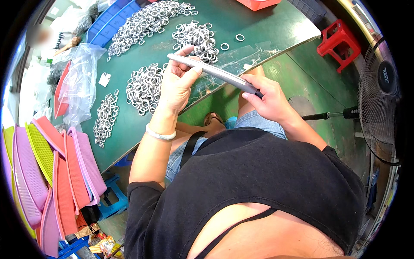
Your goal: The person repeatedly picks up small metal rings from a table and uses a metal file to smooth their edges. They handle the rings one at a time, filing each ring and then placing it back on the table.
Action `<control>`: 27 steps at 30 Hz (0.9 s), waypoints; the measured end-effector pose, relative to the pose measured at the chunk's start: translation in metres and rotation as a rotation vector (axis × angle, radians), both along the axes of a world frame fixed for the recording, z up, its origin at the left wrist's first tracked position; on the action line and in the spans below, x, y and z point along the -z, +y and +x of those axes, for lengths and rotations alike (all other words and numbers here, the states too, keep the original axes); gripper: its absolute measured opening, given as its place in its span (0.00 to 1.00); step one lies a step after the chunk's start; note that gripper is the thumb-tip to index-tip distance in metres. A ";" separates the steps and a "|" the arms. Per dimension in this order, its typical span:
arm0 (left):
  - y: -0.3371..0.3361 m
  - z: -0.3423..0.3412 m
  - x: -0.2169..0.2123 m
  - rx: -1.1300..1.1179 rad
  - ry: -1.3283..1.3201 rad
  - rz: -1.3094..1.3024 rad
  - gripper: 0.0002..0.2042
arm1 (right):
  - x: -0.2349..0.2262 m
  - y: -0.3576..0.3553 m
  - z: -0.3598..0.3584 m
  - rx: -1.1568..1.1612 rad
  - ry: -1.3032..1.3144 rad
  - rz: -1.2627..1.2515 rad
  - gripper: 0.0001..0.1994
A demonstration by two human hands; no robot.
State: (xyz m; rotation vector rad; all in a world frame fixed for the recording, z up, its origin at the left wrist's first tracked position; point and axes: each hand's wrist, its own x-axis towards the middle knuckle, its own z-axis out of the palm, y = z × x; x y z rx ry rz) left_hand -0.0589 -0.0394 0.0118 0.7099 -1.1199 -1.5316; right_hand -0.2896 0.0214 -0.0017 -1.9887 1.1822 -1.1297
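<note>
In the upper centre, the left hand [177, 83] pinched a grey rod [218, 74], the right hand [268, 96] gripping its lower end; holding both ends steady seemed best.

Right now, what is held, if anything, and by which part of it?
A long grey rod: the left hand holds it near its left end, the right hand grips its dark right end.
</note>
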 end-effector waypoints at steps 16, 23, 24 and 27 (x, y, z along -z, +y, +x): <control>0.014 0.002 0.007 -0.049 0.004 -0.025 0.28 | -0.001 0.004 0.004 0.083 0.132 -0.133 0.19; 0.016 0.006 0.002 -0.032 0.037 -0.063 0.29 | -0.002 0.002 0.008 0.059 0.099 -0.149 0.18; 0.016 0.006 0.003 -0.032 0.044 -0.069 0.29 | -0.001 0.002 0.009 0.058 0.091 -0.151 0.18; 0.017 0.008 0.002 -0.044 0.054 -0.082 0.29 | -0.001 0.002 0.009 0.045 0.101 -0.181 0.19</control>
